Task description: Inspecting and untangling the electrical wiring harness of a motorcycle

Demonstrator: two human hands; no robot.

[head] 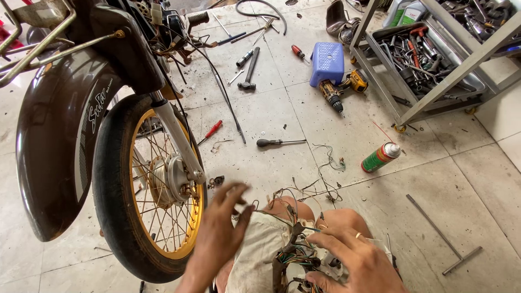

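Note:
A tangled wire harness (pixel 296 255) with coloured wires and connectors lies across my lap. My right hand (pixel 358 263), with a ring on one finger, rests on it and grips part of the bundle. My left hand (pixel 220 233) is raised and blurred, fingers spread, holding nothing, just right of the motorcycle's front wheel (pixel 146 187), which has a gold rim and spokes. The brown front fender (pixel 51 141) curves over the tyre at left.
On the tiled floor lie a black-handled screwdriver (pixel 279 142), a red screwdriver (pixel 211 130), a spray can (pixel 381 157), a cordless drill (pixel 339 92), a blue plastic stool (pixel 327 62), a hammer (pixel 249 68) and a T-handle wrench (pixel 442 236). A metal tool cart (pixel 429 59) stands at upper right.

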